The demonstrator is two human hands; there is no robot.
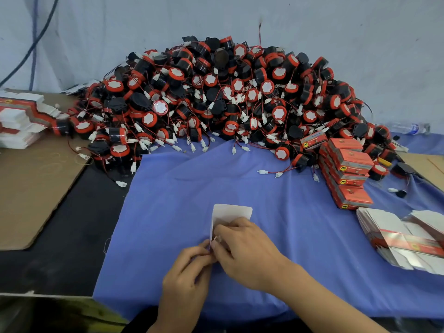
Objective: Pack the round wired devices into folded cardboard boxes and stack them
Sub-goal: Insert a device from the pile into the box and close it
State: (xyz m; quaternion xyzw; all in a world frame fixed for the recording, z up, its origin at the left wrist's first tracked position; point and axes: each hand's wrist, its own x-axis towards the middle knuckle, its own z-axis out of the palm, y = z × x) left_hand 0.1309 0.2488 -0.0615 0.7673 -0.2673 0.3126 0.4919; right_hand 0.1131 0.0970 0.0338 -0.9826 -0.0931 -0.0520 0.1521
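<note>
left hand pinches box edge | right hand fingers curled, gripping box | devices heaped behind | packed boxes stacked right

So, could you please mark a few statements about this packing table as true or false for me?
1. The left hand and the right hand both hold the white cardboard box over the blue cloth. True.
2. The packed red boxes are stacked left of the hands. False: they stand to the right.
3. The pile of round devices lies beyond the hands, against the wall. True.
4. The right hand reaches into the pile. False: it is at the box.
</note>
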